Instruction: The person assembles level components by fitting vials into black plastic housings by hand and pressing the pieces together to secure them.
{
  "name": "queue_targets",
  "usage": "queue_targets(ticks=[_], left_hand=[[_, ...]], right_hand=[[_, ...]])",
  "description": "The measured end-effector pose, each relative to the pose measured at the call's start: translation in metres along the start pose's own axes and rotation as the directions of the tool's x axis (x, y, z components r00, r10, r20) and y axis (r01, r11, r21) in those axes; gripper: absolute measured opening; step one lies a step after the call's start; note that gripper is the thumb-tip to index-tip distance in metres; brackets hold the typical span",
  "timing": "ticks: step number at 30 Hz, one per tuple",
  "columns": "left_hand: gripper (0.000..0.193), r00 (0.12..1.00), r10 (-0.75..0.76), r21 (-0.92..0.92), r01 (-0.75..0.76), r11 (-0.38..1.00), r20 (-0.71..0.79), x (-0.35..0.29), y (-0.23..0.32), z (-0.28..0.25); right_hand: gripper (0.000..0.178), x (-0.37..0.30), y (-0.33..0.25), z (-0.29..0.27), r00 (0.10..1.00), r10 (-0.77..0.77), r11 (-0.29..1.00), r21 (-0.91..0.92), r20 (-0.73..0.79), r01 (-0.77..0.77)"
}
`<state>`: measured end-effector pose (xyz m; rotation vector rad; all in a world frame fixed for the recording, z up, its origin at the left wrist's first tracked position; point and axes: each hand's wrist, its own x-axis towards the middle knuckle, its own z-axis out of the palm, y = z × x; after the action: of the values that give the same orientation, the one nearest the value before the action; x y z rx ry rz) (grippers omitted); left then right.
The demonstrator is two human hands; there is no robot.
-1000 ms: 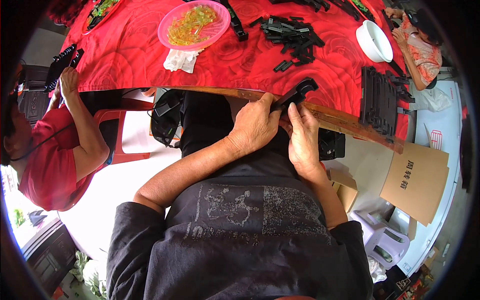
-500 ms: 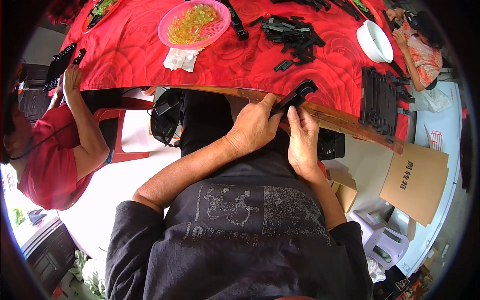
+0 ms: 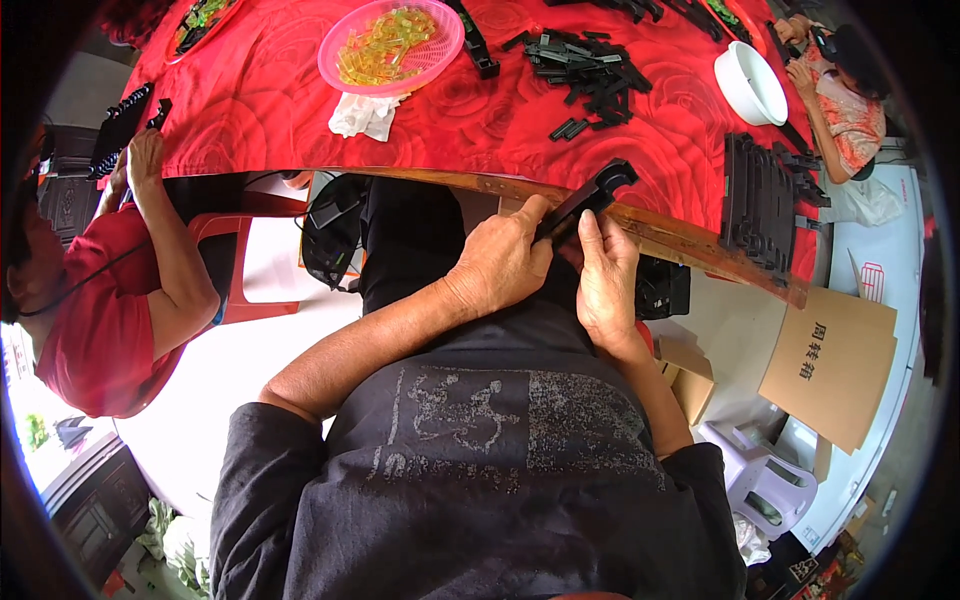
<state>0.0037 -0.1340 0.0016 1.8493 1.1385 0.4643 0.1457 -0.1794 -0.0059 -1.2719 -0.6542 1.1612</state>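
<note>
A long black plastic part with a hooked end (image 3: pixel 603 186) is held between my hands, tilted over the wooden table edge. My left hand (image 3: pixel 503 250) grips its lower end, fingers curled round it. My right hand (image 3: pixel 608 268) pinches it from the other side, the thumb pressed along its face. Beyond on the red tablecloth lies a pile of small black strips (image 3: pixel 590 75). To its left a pink basket (image 3: pixel 327 65) holds yellow translucent pieces (image 3: pixel 385 48), with a crumpled white cloth (image 3: pixel 362 116) in front. Similar black parts (image 3: pixel 765 205) stand in a row at the right.
A white bowl (image 3: pixel 750 85) is on the table's right side. One person in red (image 3: pixel 125 300) sits at the left, another (image 3: pixel 850 110) at the far right. A cardboard box (image 3: pixel 828 365) and a pale plastic stool (image 3: pixel 770 490) stand at the lower right.
My left hand has slid slightly down and left along the black part. My right hand stays nearly in place, still holding it.
</note>
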Motion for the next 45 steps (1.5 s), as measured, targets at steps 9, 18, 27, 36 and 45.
queue_targets(ticks=[9,18,27,36,45], left_hand=[[0.027,0.979,0.153,0.039,-0.149,0.988,-0.136,0.018,0.003,0.009],[0.025,0.974,0.208,0.027,-0.207,0.978,-0.094,0.022,-0.004,0.013],[0.027,0.972,0.202,0.016,-0.202,0.979,-0.123,0.018,0.001,0.014],[0.023,0.976,0.204,-0.020,-0.206,0.978,-0.076,0.010,-0.002,0.010],[0.031,0.978,0.203,-0.012,-0.204,0.979,-0.041,0.012,0.000,0.010]], right_hand=[[0.020,-0.006,0.001,-0.003,0.999,0.039,0.998,0.045,0.005,-0.039],[0.020,-0.004,0.008,-0.012,0.999,0.037,0.999,0.032,0.014,-0.037],[0.020,-0.007,0.005,-0.003,1.000,-0.010,0.998,0.065,-0.028,0.012],[0.019,-0.002,0.015,-0.012,0.996,-0.057,0.998,-0.021,-0.074,0.056],[0.018,-0.007,0.004,-0.007,0.994,-0.044,0.997,0.055,-0.097,0.050]])
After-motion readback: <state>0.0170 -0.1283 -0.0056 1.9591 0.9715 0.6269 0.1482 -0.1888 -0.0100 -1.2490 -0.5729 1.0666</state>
